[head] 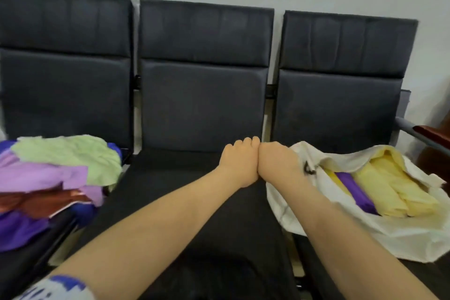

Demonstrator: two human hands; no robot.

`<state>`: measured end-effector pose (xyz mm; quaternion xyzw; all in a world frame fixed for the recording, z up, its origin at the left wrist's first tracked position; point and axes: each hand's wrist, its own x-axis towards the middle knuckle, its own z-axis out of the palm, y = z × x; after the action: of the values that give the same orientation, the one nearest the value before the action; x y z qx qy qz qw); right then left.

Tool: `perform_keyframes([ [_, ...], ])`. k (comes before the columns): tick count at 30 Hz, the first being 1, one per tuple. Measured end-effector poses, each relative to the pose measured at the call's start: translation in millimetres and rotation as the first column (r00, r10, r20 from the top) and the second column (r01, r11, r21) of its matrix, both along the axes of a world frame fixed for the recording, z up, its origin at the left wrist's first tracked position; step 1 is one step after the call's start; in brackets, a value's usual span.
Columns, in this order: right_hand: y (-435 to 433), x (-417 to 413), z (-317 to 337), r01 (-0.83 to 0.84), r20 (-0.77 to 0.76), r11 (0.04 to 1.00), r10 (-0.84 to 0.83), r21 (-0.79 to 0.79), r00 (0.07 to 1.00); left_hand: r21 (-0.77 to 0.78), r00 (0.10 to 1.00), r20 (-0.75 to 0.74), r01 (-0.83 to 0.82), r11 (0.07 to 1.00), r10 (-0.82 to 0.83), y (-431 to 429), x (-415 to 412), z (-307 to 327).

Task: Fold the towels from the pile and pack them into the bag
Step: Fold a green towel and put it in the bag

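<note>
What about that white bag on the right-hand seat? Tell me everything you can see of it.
The bag is off-white, of soft, crumpled cloth-like stuff, slumped on the right chair with its mouth open. Inside lie folded yellow towels and a purple towel. A small dark fitting sits at its rim. The right forearm crosses its left edge; contact cannot be told.

At the frame's left the pile of towels (56, 173) was soft, matt cloth, the white bag (401, 238) at right plain woven fabric, and the dark seats (202, 95) smooth, faintly sheened leatherette.
</note>
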<state>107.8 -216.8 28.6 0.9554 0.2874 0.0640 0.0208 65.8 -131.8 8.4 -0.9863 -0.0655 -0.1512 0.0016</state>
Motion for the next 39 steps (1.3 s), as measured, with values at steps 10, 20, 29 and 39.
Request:
perform_keyframes([
  [10,216,-132,-47,-0.303,-0.193,0.938,0.332,0.168,0.923,0.069,0.897,-0.145,-0.412,0.909,0.417,202,-154,-42],
  [20,360,-143,-117,-0.403,-0.466,0.899,0.435,0.172,0.771,-0.006,0.829,-0.292,-0.499,0.866,0.476,337,-198,-101],
  [29,375,-123,-147,-0.207,-0.352,0.871,0.383,0.445,0.854,0.054,0.814,-0.106,-0.569,0.821,0.571,360,-173,-106],
  [39,319,-93,-16,0.157,-0.190,0.108,0.611,0.982,0.768,-0.483,0.938,0.113,-0.235,0.843,0.327,345,-132,-48],
])
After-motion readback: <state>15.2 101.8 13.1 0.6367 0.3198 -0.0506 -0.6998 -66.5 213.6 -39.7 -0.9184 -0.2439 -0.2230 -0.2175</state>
